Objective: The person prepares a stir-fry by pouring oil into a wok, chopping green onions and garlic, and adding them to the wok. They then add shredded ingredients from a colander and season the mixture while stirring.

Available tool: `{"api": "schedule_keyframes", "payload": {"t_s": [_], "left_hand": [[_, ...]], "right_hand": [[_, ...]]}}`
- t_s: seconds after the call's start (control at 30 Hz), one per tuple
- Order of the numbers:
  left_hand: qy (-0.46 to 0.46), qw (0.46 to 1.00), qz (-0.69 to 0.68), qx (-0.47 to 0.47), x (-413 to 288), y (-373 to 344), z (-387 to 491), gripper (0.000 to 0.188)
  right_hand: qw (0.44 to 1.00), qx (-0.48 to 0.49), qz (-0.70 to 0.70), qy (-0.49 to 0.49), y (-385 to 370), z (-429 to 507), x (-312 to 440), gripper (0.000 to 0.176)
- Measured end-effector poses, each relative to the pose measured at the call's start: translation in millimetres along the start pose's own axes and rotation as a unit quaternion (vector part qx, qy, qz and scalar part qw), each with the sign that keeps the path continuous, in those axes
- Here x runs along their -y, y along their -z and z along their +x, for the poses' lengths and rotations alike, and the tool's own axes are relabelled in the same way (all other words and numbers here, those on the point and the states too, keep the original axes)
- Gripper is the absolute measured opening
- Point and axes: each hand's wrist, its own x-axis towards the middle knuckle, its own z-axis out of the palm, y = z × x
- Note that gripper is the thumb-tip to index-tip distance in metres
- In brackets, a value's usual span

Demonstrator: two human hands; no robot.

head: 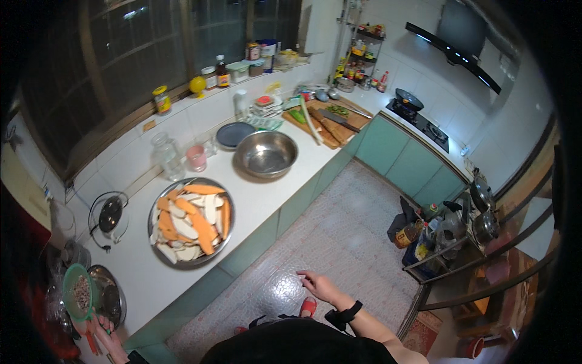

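Note:
My left hand [103, 334] is low at the left edge of the view, at the near side of a green plastic strainer [81, 292] that holds small pale bits; its fingers are curled beside the rim, and their exact hold cannot be told. Beside the strainer sits a round metal pan [119, 298]. Over the floor, my right hand [318, 285] hangs in the air with nothing in it, its fingers apart. A large round metal tray on the counter [152, 232] bears sliced orange and white root vegetables [185, 226].
A steel basin [267, 154], a pink cup [196, 158] and a glass jar [168, 157] stand farther along the counter. A knife [338, 119] lies on a wooden cutting board [334, 141]. A gas stove [425, 125] holds a wok. Bottles and a metal rack [439, 255] stand at the right.

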Motion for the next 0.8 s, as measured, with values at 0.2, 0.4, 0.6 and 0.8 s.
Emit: {"api": "schedule_keyframes", "payload": {"t_s": [0.2,0.4,0.6,0.8], "left_hand": [[0.078,0.968,-0.191,0.142,14,-158,-74,0.035],[0.113,0.950,-0.173,0.232,74,-343,-165,0.034],[0.151,0.928,-0.129,0.315,135,-502,-250,0.029],[0.240,0.878,-0.135,0.392,212,-655,-306,0.027]], "right_hand": [[0.991,-0.088,-0.025,-0.097,143,-22,-102,0.029],[0.975,-0.170,-0.065,-0.126,256,-11,-159,0.030],[0.970,-0.220,-0.089,-0.057,339,71,-192,0.031],[0.959,-0.238,-0.152,-0.042,453,167,-235,0.033]]}}
